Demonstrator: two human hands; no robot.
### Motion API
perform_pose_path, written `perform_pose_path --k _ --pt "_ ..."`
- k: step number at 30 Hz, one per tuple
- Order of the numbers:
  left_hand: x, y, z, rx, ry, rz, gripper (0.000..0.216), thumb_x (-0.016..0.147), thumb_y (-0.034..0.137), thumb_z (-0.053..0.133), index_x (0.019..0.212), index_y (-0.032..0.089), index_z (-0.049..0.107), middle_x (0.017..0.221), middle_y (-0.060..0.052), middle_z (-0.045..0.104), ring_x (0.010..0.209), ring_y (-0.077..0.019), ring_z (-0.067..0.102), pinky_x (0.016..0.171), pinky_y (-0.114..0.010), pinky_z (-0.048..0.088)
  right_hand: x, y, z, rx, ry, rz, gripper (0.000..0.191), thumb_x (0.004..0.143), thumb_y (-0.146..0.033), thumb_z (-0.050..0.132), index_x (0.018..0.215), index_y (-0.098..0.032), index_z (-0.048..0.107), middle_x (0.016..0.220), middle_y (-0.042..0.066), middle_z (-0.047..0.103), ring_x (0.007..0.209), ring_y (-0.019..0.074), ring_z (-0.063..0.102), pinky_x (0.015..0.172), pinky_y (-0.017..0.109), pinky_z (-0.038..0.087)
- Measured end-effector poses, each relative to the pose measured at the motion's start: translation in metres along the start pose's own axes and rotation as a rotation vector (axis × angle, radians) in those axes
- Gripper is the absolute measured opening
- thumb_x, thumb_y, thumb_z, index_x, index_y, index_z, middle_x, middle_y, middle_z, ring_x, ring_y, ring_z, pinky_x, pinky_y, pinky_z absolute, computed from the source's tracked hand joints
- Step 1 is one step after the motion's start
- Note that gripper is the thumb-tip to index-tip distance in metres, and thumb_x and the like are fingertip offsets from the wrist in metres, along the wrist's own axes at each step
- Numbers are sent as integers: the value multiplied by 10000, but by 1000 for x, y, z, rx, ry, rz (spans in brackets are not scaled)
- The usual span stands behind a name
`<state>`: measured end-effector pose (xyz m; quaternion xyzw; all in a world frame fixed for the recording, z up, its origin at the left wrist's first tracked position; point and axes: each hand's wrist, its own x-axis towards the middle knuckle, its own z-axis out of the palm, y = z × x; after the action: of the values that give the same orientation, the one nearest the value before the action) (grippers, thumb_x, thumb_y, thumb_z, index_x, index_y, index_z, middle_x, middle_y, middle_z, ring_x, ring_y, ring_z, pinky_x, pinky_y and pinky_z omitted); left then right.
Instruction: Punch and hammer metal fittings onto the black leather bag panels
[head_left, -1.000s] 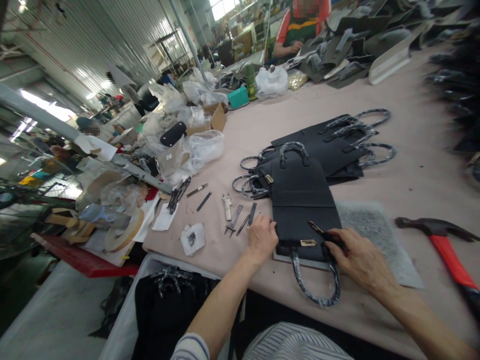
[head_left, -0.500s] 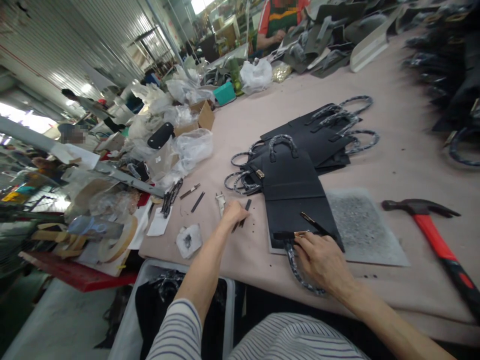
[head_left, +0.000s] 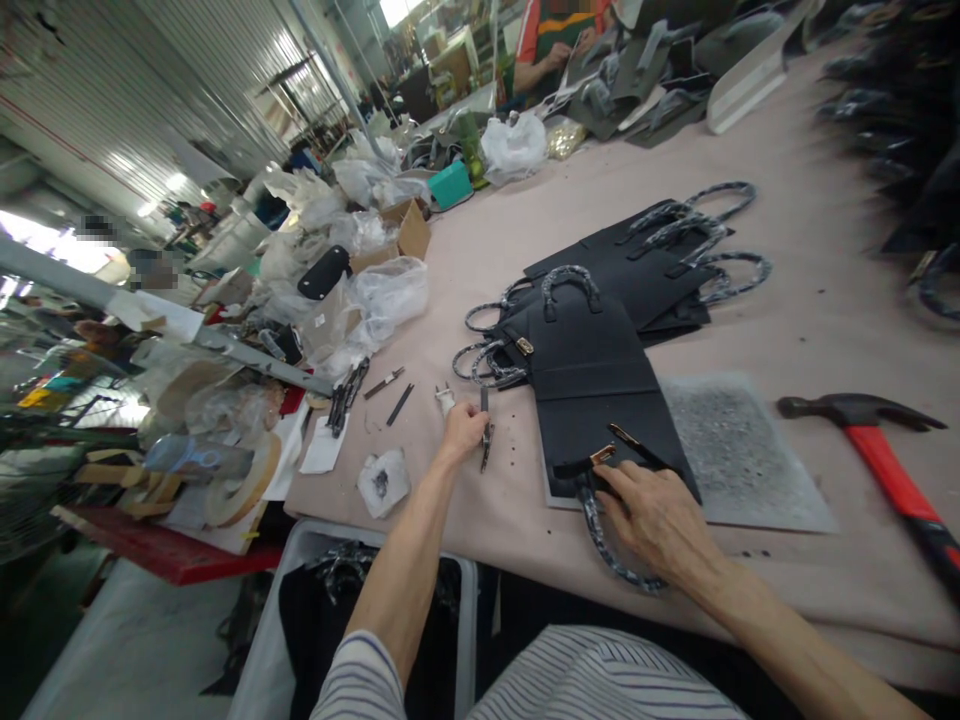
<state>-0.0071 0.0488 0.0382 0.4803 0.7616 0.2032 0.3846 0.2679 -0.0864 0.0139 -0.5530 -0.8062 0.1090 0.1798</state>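
A flat black bag piece (head_left: 600,400) with wrapped handles lies on the pinkish table (head_left: 825,290) in front of me. My right hand (head_left: 656,520) presses on its near edge, fingers bent over the gold clasp (head_left: 602,455) and the near handle (head_left: 607,545). My left hand (head_left: 463,432) is closed around a small dark metal tool (head_left: 485,432), lifted slightly off the table, left of the bag piece. A white-handled tool (head_left: 445,400) lies just beyond it.
A red-handled hammer (head_left: 877,450) lies at right beside a grey mat (head_left: 735,450). More black bag pieces (head_left: 660,270) are stacked beyond. Small metal tools (head_left: 390,385), plastic bags, tape rolls (head_left: 240,480) clutter the left edge. A bin (head_left: 315,600) sits below. Another person works at the far end.
My left hand left the bag's edge, reached left to the small tools and picked one up. My right hand stayed on the bag's near edge and the clasp tilted up.
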Motion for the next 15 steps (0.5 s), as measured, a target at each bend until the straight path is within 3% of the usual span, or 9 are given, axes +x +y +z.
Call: perform_pose_path --k 4,9,15 --pt "-18 -2 1 -285 -51 -41 128 924 193 576 867 190 462 804 -24 705 690 -153 732 756 -334 613 3 -4 -3 -29 -18 10 273 979 -277 556 1211 -171 651 940 70 694 841 243 647 753 378 366" --pt "-39 -7 6 -982 -181 -119 221 889 154 705 935 186 492 817 -12 721 792 -187 771 854 -368 622 6 -11 -5 -75 -57 55 290 990 -295 544 1221 -154 648 956 82 688 854 250 646 765 380 353" --pt "-59 -11 25 -1230 -261 -81 252 833 161 818 1012 168 640 847 -4 739 803 -161 759 845 -304 615 8 -20 -13 -103 -113 94 303 1001 -258 518 1254 -159 651 990 94 688 888 246 643 784 379 342"
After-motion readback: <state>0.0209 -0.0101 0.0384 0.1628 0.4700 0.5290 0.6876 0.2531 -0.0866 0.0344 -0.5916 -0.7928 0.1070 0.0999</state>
